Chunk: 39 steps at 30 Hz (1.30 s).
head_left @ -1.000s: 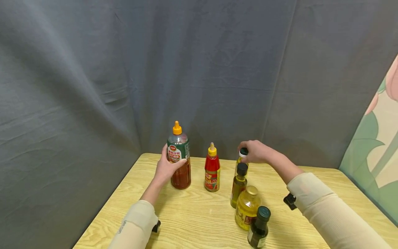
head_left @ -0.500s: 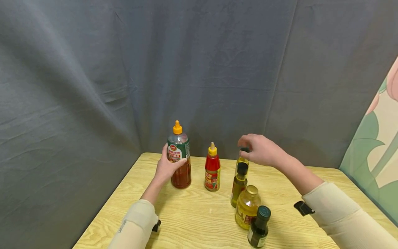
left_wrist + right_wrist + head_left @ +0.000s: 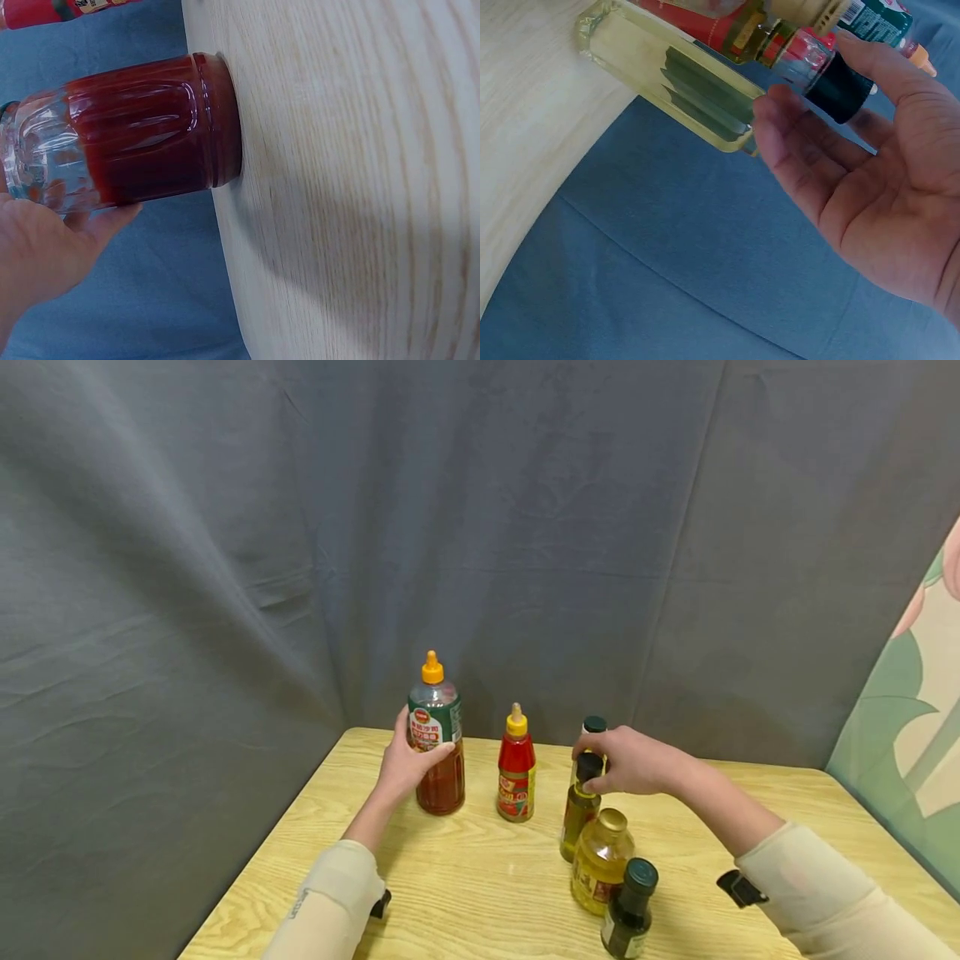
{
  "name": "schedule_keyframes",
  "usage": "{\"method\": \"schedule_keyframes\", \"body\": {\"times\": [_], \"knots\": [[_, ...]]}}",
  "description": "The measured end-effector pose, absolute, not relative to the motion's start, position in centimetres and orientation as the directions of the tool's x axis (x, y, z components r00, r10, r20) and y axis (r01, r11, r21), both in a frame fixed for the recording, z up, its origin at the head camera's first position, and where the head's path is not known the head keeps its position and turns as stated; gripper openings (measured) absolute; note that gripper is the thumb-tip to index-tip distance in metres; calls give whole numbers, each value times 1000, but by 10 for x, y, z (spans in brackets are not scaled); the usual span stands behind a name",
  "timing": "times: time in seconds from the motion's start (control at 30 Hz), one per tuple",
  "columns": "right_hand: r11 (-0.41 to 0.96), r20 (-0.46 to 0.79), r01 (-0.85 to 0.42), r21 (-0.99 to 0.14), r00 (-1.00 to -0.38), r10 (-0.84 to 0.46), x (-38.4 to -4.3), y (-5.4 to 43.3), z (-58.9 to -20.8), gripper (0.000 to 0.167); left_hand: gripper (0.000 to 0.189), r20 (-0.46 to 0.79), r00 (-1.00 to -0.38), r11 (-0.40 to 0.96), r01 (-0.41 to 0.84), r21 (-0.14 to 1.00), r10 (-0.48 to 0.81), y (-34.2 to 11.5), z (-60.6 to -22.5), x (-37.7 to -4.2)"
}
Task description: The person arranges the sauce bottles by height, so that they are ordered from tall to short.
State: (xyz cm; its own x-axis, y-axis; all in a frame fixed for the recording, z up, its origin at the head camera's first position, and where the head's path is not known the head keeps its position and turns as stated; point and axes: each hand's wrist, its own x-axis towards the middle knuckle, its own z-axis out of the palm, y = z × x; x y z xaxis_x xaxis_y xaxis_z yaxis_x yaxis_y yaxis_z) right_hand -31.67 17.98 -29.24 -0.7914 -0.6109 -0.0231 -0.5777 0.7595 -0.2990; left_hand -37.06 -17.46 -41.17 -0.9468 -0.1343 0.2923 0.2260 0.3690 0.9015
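On the far left of the table stands a large ketchup bottle (image 3: 441, 785) with a green label and orange nozzle. My left hand (image 3: 406, 763) holds its side, thumb across the front. In the left wrist view, its red-filled base (image 3: 161, 127) is on the wood. My right hand (image 3: 637, 758) has fingers and thumb round the neck of an oil bottle (image 3: 579, 822). Its black cap (image 3: 840, 86) lies between fingers and thumb in the right wrist view. Just behind stands a clear bottle of yellow oil (image 3: 667, 75), partly hidden by that hand in the head view.
Between the hands stands a smaller red sauce bottle (image 3: 516, 781) with a yellow tip. A rounded yellow oil jar (image 3: 602, 864) and a dark green-capped bottle (image 3: 628, 914) are closer to me on the right. Grey cloth (image 3: 487, 543) hangs behind the table (image 3: 480, 893).
My right hand has left the rear oil bottle's cap, risen, and come down nearer me onto the black-capped oil bottle's neck. The left hand has kept its hold on the ketchup bottle.
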Motion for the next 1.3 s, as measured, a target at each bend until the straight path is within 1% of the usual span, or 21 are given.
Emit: {"method": "schedule_keyframes", "body": {"times": [0.2,0.37,0.6,0.8,1.0,1.3], "knots": [[734,34,-601,-316,-780,-624,-319,182,-300,35,104,300,-944,359,235,903,-135,-173,-410,-368],[728,70,-593,-344,-789,-610,-320,184,-306,30,104,302,-944,354,240,904,-130,-173,-408,-368],[732,87,-563,-383,-811,-578,-322,184,-312,25,104,303,-943,370,235,899,-137,-173,-409,-367],[711,121,-596,-375,-791,-599,-322,185,-313,23,104,310,-941,374,241,895,-136,-172,-409,-368],[707,106,-609,-360,-779,-618,-324,186,-311,22,104,309,-941,361,244,900,-134,-173,-410,-368],[721,62,-586,-370,-790,-610,-324,189,-308,22,104,315,-939,376,245,894,-137,-174,-411,-370]]}}
